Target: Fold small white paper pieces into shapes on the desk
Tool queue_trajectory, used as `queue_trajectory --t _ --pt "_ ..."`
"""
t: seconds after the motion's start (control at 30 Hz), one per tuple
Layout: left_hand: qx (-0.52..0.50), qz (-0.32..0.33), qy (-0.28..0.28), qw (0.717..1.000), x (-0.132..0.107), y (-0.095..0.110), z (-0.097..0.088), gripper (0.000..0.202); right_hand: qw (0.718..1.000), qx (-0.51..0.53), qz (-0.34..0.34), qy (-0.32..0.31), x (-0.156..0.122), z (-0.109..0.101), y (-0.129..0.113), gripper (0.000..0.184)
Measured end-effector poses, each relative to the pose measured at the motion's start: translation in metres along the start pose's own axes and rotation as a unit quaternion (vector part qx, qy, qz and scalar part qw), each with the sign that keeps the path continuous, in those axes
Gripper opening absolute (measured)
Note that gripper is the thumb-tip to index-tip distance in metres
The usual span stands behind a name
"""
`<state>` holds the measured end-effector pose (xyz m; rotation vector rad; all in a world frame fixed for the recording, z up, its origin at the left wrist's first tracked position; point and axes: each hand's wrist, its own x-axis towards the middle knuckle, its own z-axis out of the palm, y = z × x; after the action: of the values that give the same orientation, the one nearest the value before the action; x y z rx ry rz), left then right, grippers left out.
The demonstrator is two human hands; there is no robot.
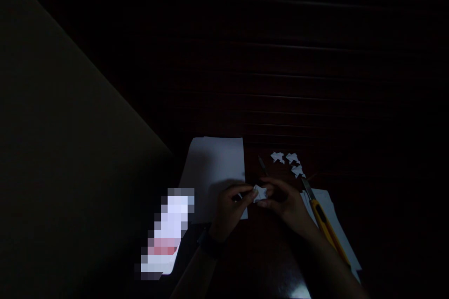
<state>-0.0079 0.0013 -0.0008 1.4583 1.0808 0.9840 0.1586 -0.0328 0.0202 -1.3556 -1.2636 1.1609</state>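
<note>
The scene is very dark. My left hand (231, 208) and my right hand (284, 201) meet over a dark table, and both pinch a small folded white paper piece (260, 193) between their fingertips. Under my left hand lies a white sheet of paper (215, 163). Three small folded white paper figures (287, 161) lie in a cluster beyond my right hand. A yellow utility knife (324, 224) rests on another white sheet (333, 224) just right of my right wrist.
A thin dark pen-like stick (263, 166) lies between the sheet and the paper figures. A blurred bright rectangle (166, 236) sits at the lower left. A dim flat surface (52, 149) fills the left side. Dark wooden slats (315, 79) run behind.
</note>
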Motion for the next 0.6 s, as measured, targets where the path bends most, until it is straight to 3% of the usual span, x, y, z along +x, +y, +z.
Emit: queue_trajectory --t 0.27,0.6 --pt "-0.085 -0.05 -0.014 0.995 -0.002 0.0 -0.001 0.027 0.999 -0.005 0.027 0.046 -0.001 0.005 0.002 0.049" --pt "-0.137 -0.087 -0.054 0.985 -0.001 0.003 0.001 0.044 0.999 0.02 0.045 0.005 -0.003 0.011 0.005 0.049"
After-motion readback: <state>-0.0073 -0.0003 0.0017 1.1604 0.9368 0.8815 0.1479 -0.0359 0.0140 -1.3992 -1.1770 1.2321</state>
